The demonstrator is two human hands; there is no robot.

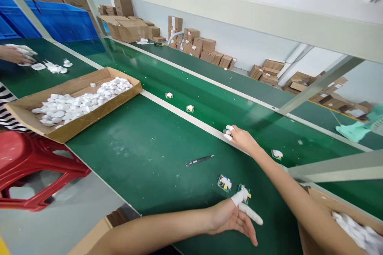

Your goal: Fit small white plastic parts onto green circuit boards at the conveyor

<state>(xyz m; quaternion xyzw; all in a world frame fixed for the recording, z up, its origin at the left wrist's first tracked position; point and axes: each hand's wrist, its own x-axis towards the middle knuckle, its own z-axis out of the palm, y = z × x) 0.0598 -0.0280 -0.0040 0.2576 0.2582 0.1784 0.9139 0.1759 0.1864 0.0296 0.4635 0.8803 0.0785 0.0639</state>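
Observation:
My right hand (241, 137), with white coverings on its fingertips, reaches to the pale strip at the belt's near edge. Its fingers are closed on a small circuit board, mostly hidden, with only a sliver showing. Low over the green worktop, my left hand (235, 219) is open, its wrapped thumb and finger spread apart. The thumb tip overlaps a circuit board (244, 192) with white and yellow parts; whether they touch I cannot tell. Just left of it lies another circuit board (224, 183). Black tweezers (199, 160) rest farther left on the worktop.
On the green belt (209, 111) sit small boards (190, 108). A cardboard tray (101, 108) of white plastic pieces stands left, near a red stool (32, 167). Another person's hand (18, 55) handles white parts. A metal post (338, 167) and a box of white pieces (359, 231) are right.

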